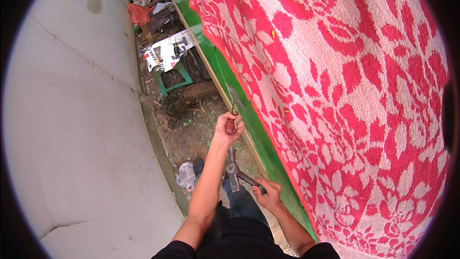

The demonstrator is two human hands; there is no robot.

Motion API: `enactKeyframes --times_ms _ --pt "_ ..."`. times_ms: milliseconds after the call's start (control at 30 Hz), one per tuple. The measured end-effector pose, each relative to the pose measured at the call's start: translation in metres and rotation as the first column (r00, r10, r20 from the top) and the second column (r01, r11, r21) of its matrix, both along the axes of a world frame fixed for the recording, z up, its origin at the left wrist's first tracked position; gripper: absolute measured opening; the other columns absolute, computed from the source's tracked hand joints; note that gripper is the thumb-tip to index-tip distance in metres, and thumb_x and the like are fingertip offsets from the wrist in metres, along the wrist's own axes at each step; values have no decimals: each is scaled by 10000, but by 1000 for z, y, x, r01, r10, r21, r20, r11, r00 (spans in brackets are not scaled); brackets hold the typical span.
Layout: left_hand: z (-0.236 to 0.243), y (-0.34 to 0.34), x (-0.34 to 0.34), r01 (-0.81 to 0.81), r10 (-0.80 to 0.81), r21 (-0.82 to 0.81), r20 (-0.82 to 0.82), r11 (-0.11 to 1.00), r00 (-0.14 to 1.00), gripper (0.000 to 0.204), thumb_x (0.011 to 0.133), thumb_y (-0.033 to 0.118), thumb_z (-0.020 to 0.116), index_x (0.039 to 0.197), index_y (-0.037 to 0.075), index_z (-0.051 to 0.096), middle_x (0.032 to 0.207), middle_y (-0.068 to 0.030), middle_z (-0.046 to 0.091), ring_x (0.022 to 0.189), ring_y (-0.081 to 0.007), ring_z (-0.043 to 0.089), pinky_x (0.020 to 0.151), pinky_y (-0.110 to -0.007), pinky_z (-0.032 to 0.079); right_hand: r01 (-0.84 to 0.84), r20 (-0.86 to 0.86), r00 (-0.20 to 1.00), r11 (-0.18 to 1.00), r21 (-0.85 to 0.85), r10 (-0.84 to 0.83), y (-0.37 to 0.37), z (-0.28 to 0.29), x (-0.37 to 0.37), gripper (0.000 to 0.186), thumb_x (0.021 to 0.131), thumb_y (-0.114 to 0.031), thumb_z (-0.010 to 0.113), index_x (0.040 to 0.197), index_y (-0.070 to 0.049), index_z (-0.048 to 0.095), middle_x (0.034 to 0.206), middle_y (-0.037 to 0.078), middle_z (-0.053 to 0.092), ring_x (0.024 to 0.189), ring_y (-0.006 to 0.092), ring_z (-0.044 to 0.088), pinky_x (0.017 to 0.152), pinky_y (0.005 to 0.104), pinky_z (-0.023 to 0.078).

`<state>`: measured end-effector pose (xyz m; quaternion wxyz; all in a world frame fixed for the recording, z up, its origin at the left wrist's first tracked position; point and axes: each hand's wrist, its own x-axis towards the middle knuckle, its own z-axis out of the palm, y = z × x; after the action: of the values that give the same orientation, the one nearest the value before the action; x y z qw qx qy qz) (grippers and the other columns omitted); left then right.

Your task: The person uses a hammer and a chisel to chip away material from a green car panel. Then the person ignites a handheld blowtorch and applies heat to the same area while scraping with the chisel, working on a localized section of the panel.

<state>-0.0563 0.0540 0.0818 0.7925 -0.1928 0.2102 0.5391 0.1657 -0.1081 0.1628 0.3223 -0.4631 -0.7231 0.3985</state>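
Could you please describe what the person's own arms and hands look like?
The left hand and right hand are ungloved, with no watch visible on either wrist. Both forearms are uncovered, emerging from plain black short sleeves.

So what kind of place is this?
Maybe a narrow outdoor work spot: there's a pale wall on one side, littered dirt ground, and a hammer in the right hand.

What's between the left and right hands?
In the head view, the hammer head, below the left hand; its handle runs down-right into the right hand.
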Motion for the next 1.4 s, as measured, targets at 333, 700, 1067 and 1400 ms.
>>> enactKeyframes --times_ms 333,700,1067,1400 --pt "1 -1 -6 -8 -1 84 102 996 995 75 794 54 496 833 60 432 568 -38 356 450 -169 309 433 -300 264 13 -8 1000 1000 9 -13 7 6 -12 190 841 -112 763 967 0 676 794 162 694 691 326 704 608 369 537" --pt "1 8 -5 -15 13 52 34 999 999 55 773 56 492 805 83 456 567 -26 342 436 -170 288 422 -311 257 173 235 961 978 -113 -143 28 -9 -22 169 883 -149 729 977 -20 676 772 180 674 693 357 688 602 386 524" --pt "-10 5 6 22 -22 147 -7 989 1000 74 803 75 476 797 67 402 573 -26 360 473 -160 317 457 -299 282 62 96 994 995 -73 -54 25 7 -27 164 912 -159 702 980 -16 660 729 173 648 658 367 667 568 389 504" --pt "-23 4 -5 13 -24 135 83 991 996 59 785 63 486 815 70 436 568 -27 363 469 -173 326 458 -315 286 105 8 994 989 -104 -104 16 28 -24 139 915 -129 697 961 -3 663 751 170 666 682 336 692 600 366 517"
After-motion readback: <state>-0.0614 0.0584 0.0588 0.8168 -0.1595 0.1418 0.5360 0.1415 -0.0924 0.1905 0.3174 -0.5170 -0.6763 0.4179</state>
